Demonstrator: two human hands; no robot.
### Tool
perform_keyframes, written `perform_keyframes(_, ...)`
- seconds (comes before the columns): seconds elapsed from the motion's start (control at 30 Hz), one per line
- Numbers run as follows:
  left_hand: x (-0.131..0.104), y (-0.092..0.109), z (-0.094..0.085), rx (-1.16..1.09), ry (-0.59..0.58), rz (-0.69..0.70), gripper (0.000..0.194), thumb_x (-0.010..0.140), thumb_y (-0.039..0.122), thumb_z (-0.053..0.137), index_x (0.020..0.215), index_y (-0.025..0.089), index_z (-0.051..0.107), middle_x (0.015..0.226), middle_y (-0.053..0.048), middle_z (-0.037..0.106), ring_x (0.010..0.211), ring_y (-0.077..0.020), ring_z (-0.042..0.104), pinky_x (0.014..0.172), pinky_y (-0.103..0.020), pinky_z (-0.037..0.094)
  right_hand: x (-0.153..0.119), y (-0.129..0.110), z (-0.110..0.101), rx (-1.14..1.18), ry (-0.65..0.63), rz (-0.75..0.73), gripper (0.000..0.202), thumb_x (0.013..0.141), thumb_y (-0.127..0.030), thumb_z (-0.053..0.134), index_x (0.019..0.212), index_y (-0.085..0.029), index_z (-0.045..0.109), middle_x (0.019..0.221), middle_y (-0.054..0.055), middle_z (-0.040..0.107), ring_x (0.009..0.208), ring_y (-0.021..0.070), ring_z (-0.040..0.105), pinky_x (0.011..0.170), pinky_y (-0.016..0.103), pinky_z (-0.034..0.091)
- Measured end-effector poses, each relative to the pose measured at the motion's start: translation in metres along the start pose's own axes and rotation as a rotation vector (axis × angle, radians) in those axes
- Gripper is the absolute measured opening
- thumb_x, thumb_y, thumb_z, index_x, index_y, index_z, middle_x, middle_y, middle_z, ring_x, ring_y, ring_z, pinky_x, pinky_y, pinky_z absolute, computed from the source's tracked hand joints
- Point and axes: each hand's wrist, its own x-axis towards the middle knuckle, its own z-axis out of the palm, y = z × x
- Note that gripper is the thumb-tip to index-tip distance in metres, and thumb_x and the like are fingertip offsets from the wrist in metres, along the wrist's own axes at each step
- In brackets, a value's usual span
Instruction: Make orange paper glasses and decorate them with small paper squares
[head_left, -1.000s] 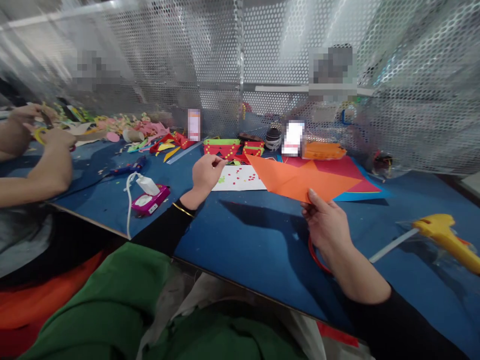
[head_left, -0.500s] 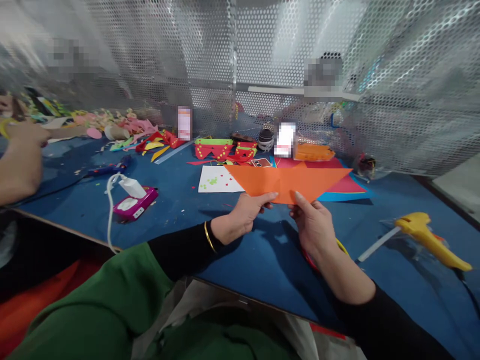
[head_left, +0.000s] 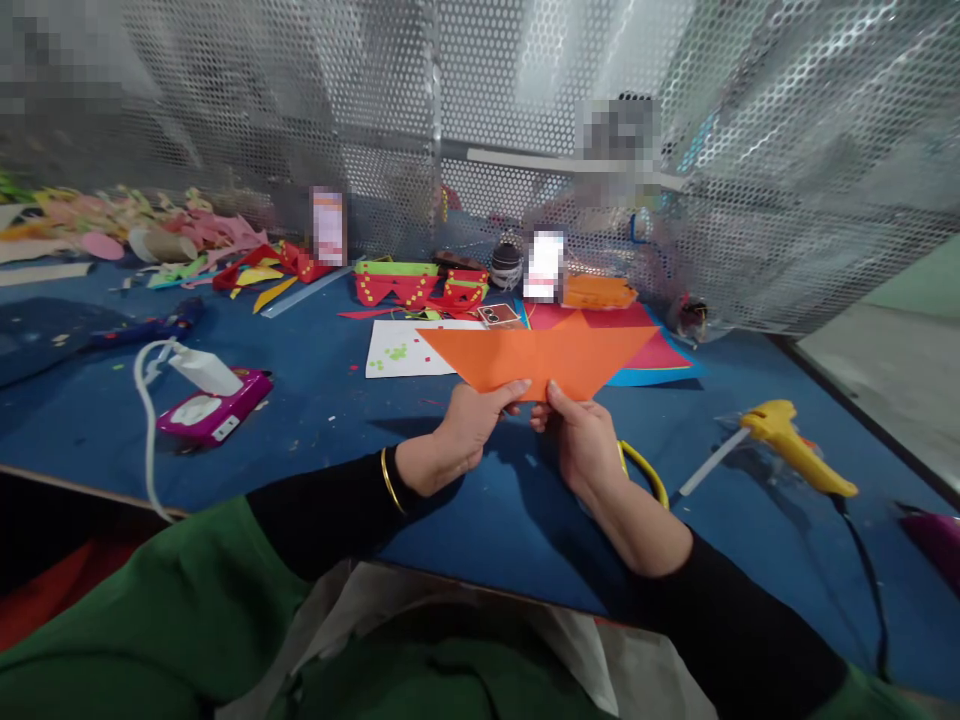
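A folded sheet of orange paper (head_left: 517,358), wide along its top and narrower at the bottom, is held up above the blue table. My left hand (head_left: 469,425) pinches its lower edge, thumb on the near face. Close beside it, my right hand (head_left: 585,440) grips the same edge with its thumb in front. The fingers behind the paper are partly hidden. A yellow loop-shaped handle (head_left: 651,472) shows past my right forearm, which covers the rest of it. Behind the orange paper lies a white sheet (head_left: 381,355) with small green and red bits on it.
To the right lies a yellow glue gun (head_left: 799,450) with its cord. A purple power socket (head_left: 247,400) with a white plug sits left. Red paper masks (head_left: 397,285), a lit phone (head_left: 545,265) and red and blue sheets (head_left: 667,362) stand or lie at the back, before a perforated metal screen (head_left: 510,90).
The view has turned to the right, and the co-worker's arm at the left has left the picture. My hands have come closer together on the orange paper's lower edge.
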Motion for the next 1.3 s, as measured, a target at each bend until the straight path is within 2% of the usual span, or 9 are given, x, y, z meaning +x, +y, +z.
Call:
perform_keyframes(0.27,0.002,0.004,-0.004,0.02,-0.017,-0.011,0.016,0.072,0.025,0.082,0.082,0.015,0.074,0.073,-0.002,0.072,0.055,-0.0091,0.058,0.056,-0.023,0.043,0.007,-0.002,-0.008,-0.032,0.102,-0.069,0.053,0.048,-0.057,0.089,0.068,-0.019,0.058,0.054,-0.004,0.058,0.047,0.0087,0.051,0.049,0.023,0.044)
perform_keyframes(0.43,0.002,0.01,-0.005,0.015,-0.059,-0.048,0.015,0.076,0.021,0.077,0.089,0.016,0.074,0.078,-0.004,0.075,0.059,-0.0117,0.066,0.059,-0.025,0.047,0.012,-0.01,-0.008,-0.222,0.051,-0.052,0.059,0.068,-0.078,0.066,0.069,-0.02,0.058,0.058,0.002,0.062,0.046,0.0124,0.053,0.05,0.027,0.046)
perform_keyframes(0.53,0.008,0.015,-0.01,0.007,-0.06,-0.07,0.011,0.078,0.023,0.076,0.086,0.016,0.072,0.076,-0.004,0.074,0.061,-0.0116,0.067,0.062,-0.024,0.049,0.01,-0.029,-0.018,-0.484,-0.038,-0.066,0.05,0.08,-0.068,0.063,0.072,-0.02,0.062,0.066,0.003,0.066,0.053,0.0147,0.058,0.053,0.027,0.043)
perform_keyframes(0.63,0.017,0.021,-0.015,-0.001,-0.069,-0.094,0.009,0.081,0.023,0.073,0.085,0.016,0.071,0.074,-0.004,0.074,0.064,-0.0124,0.068,0.066,-0.026,0.051,-0.006,-0.046,-0.039,-0.805,-0.025,-0.139,0.023,0.069,-0.03,0.082,0.077,-0.02,0.063,0.072,0.002,0.065,0.066,0.0172,0.06,0.056,0.024,0.033)
perform_keyframes(0.73,0.023,0.028,-0.02,-0.009,-0.09,-0.12,0.005,0.082,0.02,0.072,0.083,0.016,0.07,0.074,-0.004,0.073,0.065,-0.0132,0.069,0.069,-0.028,0.053,-0.029,-0.048,-0.059,-1.683,-0.003,-0.191,0.015,0.082,-0.028,0.07,0.087,-0.017,0.061,0.086,0.009,0.066,0.071,0.023,0.063,0.057,0.028,0.027)
perform_keyframes(0.83,0.024,0.033,-0.021,-0.018,-0.108,-0.137,0.004,0.082,0.018,0.07,0.079,0.015,0.07,0.075,-0.006,0.074,0.066,-0.0137,0.069,0.07,-0.028,0.053,-0.041,-0.039,-0.069,-1.973,-0.058,-0.135,0.013,0.088,-0.021,0.057,0.099,-0.014,0.06,0.097,0.016,0.066,0.077,0.0265,0.067,0.057,0.031,0.03)
perform_keyframes(1.0,0.02,0.04,-0.021,-0.032,-0.122,-0.138,0.006,0.086,0.02,0.068,0.084,0.016,0.072,0.082,-0.006,0.076,0.066,-0.0128,0.068,0.067,-0.026,0.051,-0.031,-0.036,-0.073,-1.887,-0.037,-0.109,0.031,0.08,-0.014,0.058,0.111,-0.01,0.059,0.089,0.016,0.069,0.078,0.0286,0.069,0.06,0.031,0.035)
perform_keyframes(1.13,0.02,0.043,-0.024,-0.042,-0.123,-0.129,0.008,0.085,0.023,0.071,0.089,0.017,0.073,0.086,-0.007,0.077,0.066,-0.0131,0.067,0.064,-0.026,0.049,-0.025,-0.039,-0.084,-1.759,-0.009,-0.08,0.048,0.084,-0.03,0.06,0.127,-0.011,0.054,0.079,0.007,0.07,0.075,0.0234,0.07,0.061,0.028,0.043)
perform_keyframes(1.3,0.023,0.045,-0.026,-0.071,-0.098,-0.125,0.008,0.086,0.02,0.069,0.091,0.016,0.074,0.087,-0.007,0.078,0.066,-0.012,0.066,0.064,-0.025,0.048,-0.044,-0.029,-0.1,-1.096,0.008,-0.045,0.063,0.07,-0.046,0.072,0.124,-0.015,0.059,0.062,-0.004,0.063,0.057,0.0205,0.063,0.05,0.029,0.045)
